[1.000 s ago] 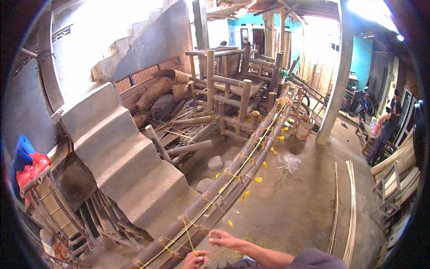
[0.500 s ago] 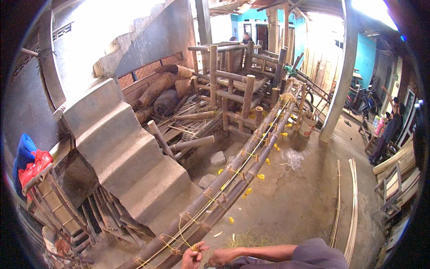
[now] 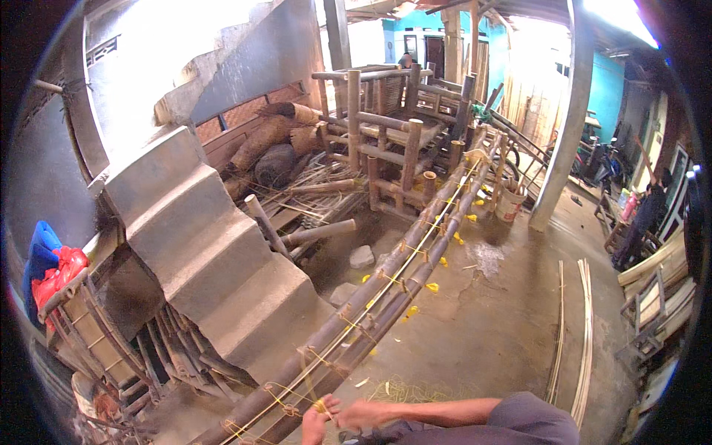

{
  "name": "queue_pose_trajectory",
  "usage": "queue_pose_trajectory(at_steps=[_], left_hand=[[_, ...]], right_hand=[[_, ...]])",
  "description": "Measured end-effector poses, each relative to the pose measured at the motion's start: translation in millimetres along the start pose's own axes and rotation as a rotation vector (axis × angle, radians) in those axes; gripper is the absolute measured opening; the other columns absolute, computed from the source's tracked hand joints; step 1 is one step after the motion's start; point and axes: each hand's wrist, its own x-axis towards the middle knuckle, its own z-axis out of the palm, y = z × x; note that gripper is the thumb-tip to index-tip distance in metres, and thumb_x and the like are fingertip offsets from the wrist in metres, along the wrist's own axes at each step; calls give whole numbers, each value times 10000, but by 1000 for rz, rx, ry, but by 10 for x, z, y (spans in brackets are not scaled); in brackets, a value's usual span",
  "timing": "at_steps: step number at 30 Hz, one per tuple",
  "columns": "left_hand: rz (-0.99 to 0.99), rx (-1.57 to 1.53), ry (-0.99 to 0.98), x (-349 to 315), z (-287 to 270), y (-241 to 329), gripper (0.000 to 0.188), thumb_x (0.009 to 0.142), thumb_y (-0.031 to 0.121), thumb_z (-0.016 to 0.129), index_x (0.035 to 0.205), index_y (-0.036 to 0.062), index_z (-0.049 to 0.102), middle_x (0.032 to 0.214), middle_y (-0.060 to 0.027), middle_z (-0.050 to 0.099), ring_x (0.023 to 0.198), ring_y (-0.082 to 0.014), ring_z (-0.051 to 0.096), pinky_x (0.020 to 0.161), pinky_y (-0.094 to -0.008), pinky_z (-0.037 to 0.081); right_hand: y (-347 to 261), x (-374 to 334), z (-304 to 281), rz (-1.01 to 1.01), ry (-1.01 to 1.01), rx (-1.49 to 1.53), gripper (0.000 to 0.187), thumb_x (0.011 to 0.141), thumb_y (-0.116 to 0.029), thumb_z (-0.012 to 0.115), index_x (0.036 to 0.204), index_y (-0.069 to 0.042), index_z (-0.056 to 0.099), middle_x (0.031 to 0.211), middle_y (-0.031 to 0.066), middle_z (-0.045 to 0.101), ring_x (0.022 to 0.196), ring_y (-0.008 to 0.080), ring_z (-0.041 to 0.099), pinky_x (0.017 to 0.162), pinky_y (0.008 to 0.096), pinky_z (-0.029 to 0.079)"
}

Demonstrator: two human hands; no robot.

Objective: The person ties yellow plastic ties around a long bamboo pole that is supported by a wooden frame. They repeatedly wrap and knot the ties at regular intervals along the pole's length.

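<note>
At the lower edge, my left hand (image 3: 317, 421) is closed round a small yellow bundle of twine (image 3: 320, 405). Close against it on the right, my right hand (image 3: 359, 414) has its fingers bent in; whatever they pinch is too small to make out. Just beyond my hands runs a pair of long dark bamboo poles (image 3: 356, 305), reaching away to the far right. Thin yellow strands (image 3: 380, 298) stretch along the poles and cross them at intervals. Several yellow bundles (image 3: 432, 287) hang along the right side.
Concrete steps (image 3: 230, 263) rise left of the poles. Behind stands a bamboo frame (image 3: 397, 141), near woven rolls and split strips. A bucket (image 3: 509, 203) and a pillar (image 3: 561, 133) stand far right. Long pale strips (image 3: 584, 334) lie on the floor. Another person (image 3: 644, 215) is at the right.
My right hand has moved slightly up and left against my left hand, which still grips the yellow bundle. The person at the far right has shifted a little.
</note>
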Motion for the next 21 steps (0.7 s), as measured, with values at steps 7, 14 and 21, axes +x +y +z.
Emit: queue_pose_trajectory(at_steps=[7, 14, 21], left_hand=[[-75, 674, -46, -33, -95, 19, 554, 714, 82, 533, 1252, -26, 462, 1080, -126, 596, 841, -158, 572, 754, -282, 443], [-120, -64, -169, -2, -292, -248, 430, 719, 32, 472, 1134, -55, 544, 856, -99, 641, 557, -118, 528, 542, -247, 450], [-225, -840, -330, -75, -173, -236, 394, 753, 56, 416, 1109, -37, 559, 915, -123, 657, 533, -79, 519, 500, -201, 420]], right_hand=[[45, 47, -182, 62, 225, -82, 267, 911, -267, 458, 950, -48, 604, 684, 96, 588, 640, 191, 556, 607, 362, 450], [330, 55, -30, 47, 265, -53, 242, 876, -254, 472, 912, -61, 613, 685, 130, 595, 635, 214, 565, 608, 377, 445], [274, -36, 82, -68, 73, -81, 280, 867, -257, 471, 821, -2, 578, 647, 169, 561, 630, 226, 568, 608, 383, 443]])
